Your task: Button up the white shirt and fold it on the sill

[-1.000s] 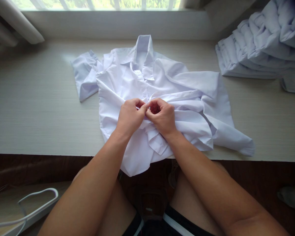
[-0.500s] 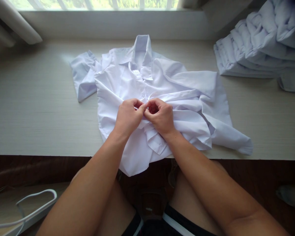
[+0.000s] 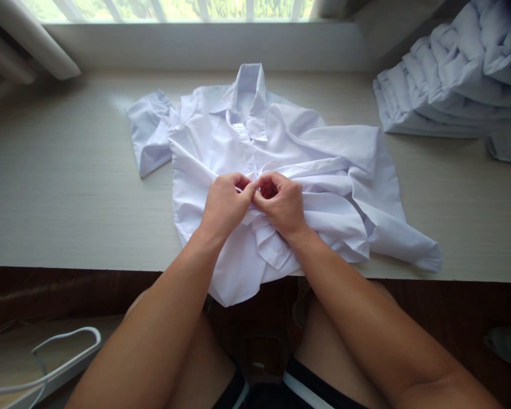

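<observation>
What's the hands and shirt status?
Left hand, right hand pinching white collared shirt at front. Hem hangs off table. Folded white garments stacked off right, not blocking.

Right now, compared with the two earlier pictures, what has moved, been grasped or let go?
Nothing visibly, beyond a slight shift of the whole view. The left hand and right hand still pinch the white shirt; the stacked white cloth stays put.

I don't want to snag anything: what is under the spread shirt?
The shirt lies on the table, its near hem overhanging the front. Anything else beneath is covered and cannot be seen.
</observation>
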`<state>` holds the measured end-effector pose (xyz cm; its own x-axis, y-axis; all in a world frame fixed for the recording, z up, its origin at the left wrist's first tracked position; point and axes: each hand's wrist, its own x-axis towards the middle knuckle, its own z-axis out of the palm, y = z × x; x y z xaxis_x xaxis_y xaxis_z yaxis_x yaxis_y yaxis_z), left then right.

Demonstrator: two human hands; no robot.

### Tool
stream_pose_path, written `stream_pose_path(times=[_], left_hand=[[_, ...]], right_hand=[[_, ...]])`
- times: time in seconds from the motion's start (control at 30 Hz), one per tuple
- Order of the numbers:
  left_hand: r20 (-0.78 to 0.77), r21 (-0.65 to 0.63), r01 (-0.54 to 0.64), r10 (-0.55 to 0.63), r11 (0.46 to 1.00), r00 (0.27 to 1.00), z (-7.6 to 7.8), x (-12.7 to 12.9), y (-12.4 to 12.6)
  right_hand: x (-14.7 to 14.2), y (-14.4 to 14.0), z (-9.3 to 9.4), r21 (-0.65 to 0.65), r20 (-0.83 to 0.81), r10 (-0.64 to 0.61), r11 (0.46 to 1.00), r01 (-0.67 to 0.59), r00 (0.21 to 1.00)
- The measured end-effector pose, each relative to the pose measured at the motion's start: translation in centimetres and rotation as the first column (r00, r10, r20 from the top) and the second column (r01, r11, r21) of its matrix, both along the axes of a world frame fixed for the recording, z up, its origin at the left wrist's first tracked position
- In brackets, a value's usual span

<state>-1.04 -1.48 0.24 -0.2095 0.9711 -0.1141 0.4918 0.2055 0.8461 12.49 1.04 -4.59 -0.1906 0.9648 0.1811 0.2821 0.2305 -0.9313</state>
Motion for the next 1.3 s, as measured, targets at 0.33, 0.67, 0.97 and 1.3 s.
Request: stream_pose_path(times=[0.33, 0.67, 0.97, 1.3], left_hand=[[-0.015, -0.004, 0.011, -0.011, 1.0, 1.0, 0.11, -0.04, -0.05], [-0.028, -0.01, 0.019, -0.019, 1.0, 0.999, 0.29, -0.06, -0.13], [-0.004, -0.009, 0.008, -0.008, 1.0, 1.0, 0.29, -0.15, -0.18], [0.003, -0.01, 0.004, -0.004, 1.0, 1.0, 0.44, -0.03, -0.21]], right_hand=[[0.08, 0.09, 0.06, 0.018, -0.025, 0.016, 1.0, -0.015, 1.0], [0.05, 0.16, 0.1, 0.016, -0.002, 0.012, 1.0, -0.011, 1.0], [0.08, 0.08, 0.21, 0.04, 0.001, 0.02, 0.999, -0.02, 1.0], [0.06, 0.2, 0.2, 0.026, 0.024, 0.019, 0.999, -0.019, 1.0]])
